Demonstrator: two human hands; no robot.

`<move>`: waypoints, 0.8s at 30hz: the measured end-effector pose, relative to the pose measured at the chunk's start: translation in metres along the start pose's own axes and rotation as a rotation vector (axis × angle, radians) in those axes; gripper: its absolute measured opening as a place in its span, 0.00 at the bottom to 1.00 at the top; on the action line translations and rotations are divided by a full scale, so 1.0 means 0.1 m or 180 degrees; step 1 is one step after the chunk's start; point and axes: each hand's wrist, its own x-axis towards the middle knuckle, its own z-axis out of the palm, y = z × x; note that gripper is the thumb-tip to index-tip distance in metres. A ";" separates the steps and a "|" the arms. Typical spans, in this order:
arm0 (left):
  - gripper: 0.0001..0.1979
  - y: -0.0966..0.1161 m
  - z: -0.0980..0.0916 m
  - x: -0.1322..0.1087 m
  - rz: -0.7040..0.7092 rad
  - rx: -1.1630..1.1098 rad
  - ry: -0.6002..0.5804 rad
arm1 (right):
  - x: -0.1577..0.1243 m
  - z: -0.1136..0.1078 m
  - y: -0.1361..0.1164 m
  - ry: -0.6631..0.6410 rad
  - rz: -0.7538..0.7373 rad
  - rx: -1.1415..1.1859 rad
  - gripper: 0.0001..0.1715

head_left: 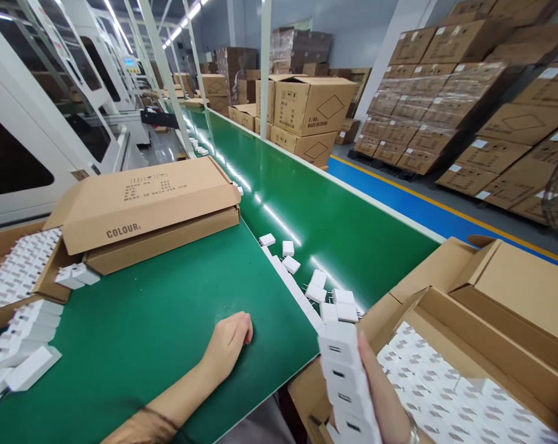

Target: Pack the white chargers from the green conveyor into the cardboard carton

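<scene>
A row of several white USB chargers (pixel 346 388) is gripped in my right hand (pixel 380 382), their port ends facing up toward me. Part of that hand is hidden behind the row. My left hand (pixel 227 345) rests on the green tabletop (pixel 177 308) in a loose fist, with nothing showing in it. Just beyond the right hand, loose white chargers (pixel 344 304) lie along the near edge of the green conveyor belt (pixel 352 228), some with metal prongs showing. To the right, an open carton (pixel 486 327) holds packed rows of white chargers.
At the left, a closed flat carton (pixel 153 203) lies on the table beside an open carton (pixel 52 277) of chargers. More white chargers (pixel 33 367) stand near the left edge. Stacked boxes (pixel 311 111) are behind the belt, and white machines (pixel 75 123) line the left side.
</scene>
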 end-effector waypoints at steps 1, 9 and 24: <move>0.25 0.01 0.00 0.00 -0.0002 0.0076 -0.0009 | -0.08 -0.05 0.08 -0.0010 0.0381 0.0390 0.42; 0.25 0.03 -0.05 0.04 0.0068 0.0324 -0.0077 | -0.27 -0.09 0.25 -0.0174 0.0327 0.1747 0.23; 0.23 0.11 -0.08 0.03 0.0144 0.0561 -0.0165 | -0.33 0.03 0.22 -0.0204 0.0287 0.1935 0.23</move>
